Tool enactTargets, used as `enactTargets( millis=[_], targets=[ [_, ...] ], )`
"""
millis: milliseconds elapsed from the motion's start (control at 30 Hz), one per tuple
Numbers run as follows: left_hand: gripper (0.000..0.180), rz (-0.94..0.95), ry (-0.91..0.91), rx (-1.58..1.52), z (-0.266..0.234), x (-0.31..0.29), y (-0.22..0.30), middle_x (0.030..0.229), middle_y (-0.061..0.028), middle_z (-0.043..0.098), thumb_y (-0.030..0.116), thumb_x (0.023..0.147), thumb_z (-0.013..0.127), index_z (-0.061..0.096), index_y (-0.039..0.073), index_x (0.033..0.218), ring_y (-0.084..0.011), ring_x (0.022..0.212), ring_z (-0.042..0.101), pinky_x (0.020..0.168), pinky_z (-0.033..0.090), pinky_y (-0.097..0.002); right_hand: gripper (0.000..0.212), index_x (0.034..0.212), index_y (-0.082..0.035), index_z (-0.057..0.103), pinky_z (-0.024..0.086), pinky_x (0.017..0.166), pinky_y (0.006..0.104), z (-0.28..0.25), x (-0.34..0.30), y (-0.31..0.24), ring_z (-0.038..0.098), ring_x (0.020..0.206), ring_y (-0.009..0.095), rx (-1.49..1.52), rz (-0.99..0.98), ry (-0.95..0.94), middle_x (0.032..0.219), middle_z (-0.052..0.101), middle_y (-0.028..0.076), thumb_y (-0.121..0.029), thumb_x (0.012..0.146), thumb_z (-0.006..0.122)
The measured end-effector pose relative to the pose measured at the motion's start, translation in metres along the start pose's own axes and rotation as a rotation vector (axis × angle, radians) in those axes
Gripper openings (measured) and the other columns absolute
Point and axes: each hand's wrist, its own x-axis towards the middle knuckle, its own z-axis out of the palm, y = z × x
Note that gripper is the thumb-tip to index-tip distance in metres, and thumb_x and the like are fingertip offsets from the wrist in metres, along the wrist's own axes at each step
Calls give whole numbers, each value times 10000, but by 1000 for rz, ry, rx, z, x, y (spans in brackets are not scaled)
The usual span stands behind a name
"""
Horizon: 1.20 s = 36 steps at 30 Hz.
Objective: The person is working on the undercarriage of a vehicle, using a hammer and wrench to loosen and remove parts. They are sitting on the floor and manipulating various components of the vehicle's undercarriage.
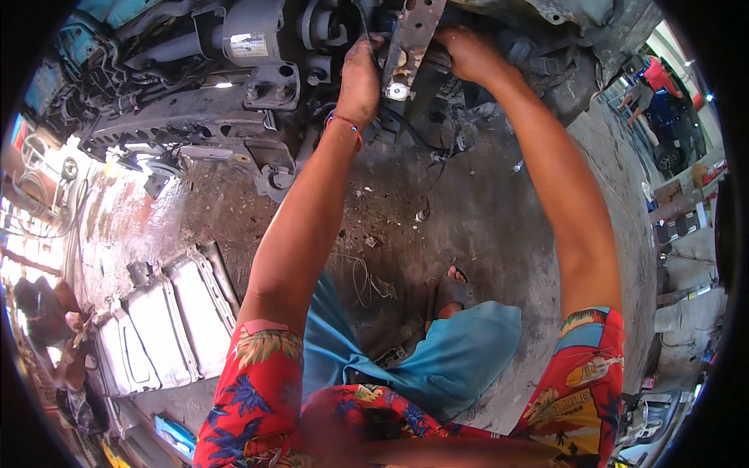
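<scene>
A rusty, worn metal bracket with holes (413, 39) hangs at the top middle, among the parts of an opened vehicle. On its left side, my left hand (360, 82) reaches up with fingers bent around something dark and thin that I cannot make out. My right hand (470, 56) comes in from the other side, its fingers curled at a dark part beside the bracket. The bracket and shadow partly hide those fingertips. A pale, round-headed fastener (398, 91) sits at the bracket's lower end.
A dark cylindrical unit with a label (248, 35) and a black slotted frame (187, 125) fill the upper left. A ribbed pale panel (168, 324) lies on the stained floor (390, 218). At far right, a person in red (659, 78) is near a dark vehicle (669, 132).
</scene>
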Motion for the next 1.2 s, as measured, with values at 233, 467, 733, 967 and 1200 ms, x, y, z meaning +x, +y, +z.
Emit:
enactTargets(
  millis=[233, 467, 733, 967, 1200],
  targets=[
    [429, 125, -44, 376, -9, -10, 12, 1026, -278, 688, 243, 1057, 382, 659, -84, 1047, -406, 963, 635, 916, 475, -450, 566, 1357, -78, 644, 503, 1070, 437, 50, -22, -32, 626, 1262, 380, 579, 67, 104, 1348, 651, 193, -14, 804, 744],
    [357, 178, -80, 329, -5, -18, 17, 895, -230, 674, 203, 1043, 425, 650, -75, 1038, -343, 854, 627, 853, 490, -412, 530, 1383, -34, 629, 494, 1084, 398, 42, -40, -56, 635, 1275, 336, 696, 425, -1, 1333, 660, 200, -37, 854, 657],
    [289, 563, -240, 782, -29, -3, -8, 1234, -244, 703, 16, 992, 462, 659, -48, 1194, -425, 1149, 657, 1028, 506, -444, 585, 1420, -65, 650, 550, 983, 405, 28, -46, -71, 703, 1170, 369, 688, 527, 34, 1262, 720, 244, -5, 838, 634],
    [380, 587, -185, 837, -39, 3, -22, 1149, -228, 733, 140, 1061, 410, 696, -57, 1216, -351, 1080, 694, 993, 517, -412, 390, 1267, 2, 684, 552, 935, 449, 42, -53, -92, 709, 1101, 412, 832, 640, 55, 1167, 736, 260, -166, 919, 734],
    [335, -100, -184, 55, -21, -8, -1, 941, -92, 747, 206, 1051, 478, 719, -20, 1104, -152, 807, 708, 681, 575, -325, 253, 1162, -10, 713, 542, 878, 507, 47, -59, -89, 689, 1056, 476, 867, 564, 121, 1072, 723, 295, -108, 944, 631]
  ],
)
